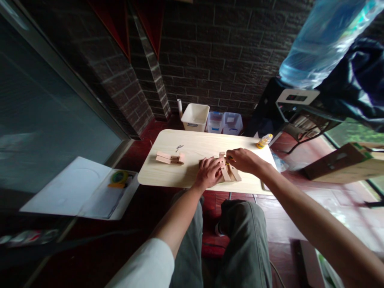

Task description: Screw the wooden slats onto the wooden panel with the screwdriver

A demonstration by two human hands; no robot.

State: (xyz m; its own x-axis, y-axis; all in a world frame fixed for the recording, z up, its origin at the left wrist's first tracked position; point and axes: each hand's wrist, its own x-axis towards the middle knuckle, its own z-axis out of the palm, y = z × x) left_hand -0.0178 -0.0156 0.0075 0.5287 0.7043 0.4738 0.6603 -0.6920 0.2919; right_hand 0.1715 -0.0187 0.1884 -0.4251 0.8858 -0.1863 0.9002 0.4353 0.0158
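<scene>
Toward the right of the pale table (pixel 192 142) lies an assembly of light wooden pieces (pixel 234 173), with angled slats and a small upright block. My left hand (pixel 207 173) rests over its left side, fingers bent and gripping the wood. At the block's right, my right hand (pixel 242 159) is closed in a fist. A bit of yellow and black shows under its fingers, likely part of a small tool, but most of it is hidden. Further left on the table sits a second wooden assembly (pixel 169 158), apart from both hands.
Small dark metal pieces (pixel 179 147) lie behind the left assembly. A yellow-capped bottle (pixel 264 141) lies at the table's back right corner. Beyond the far edge stand a cream bin (pixel 195 116) and clear boxes (pixel 232 124). An open white case (pixel 81 192) holds yellow tape (pixel 119 177) at left.
</scene>
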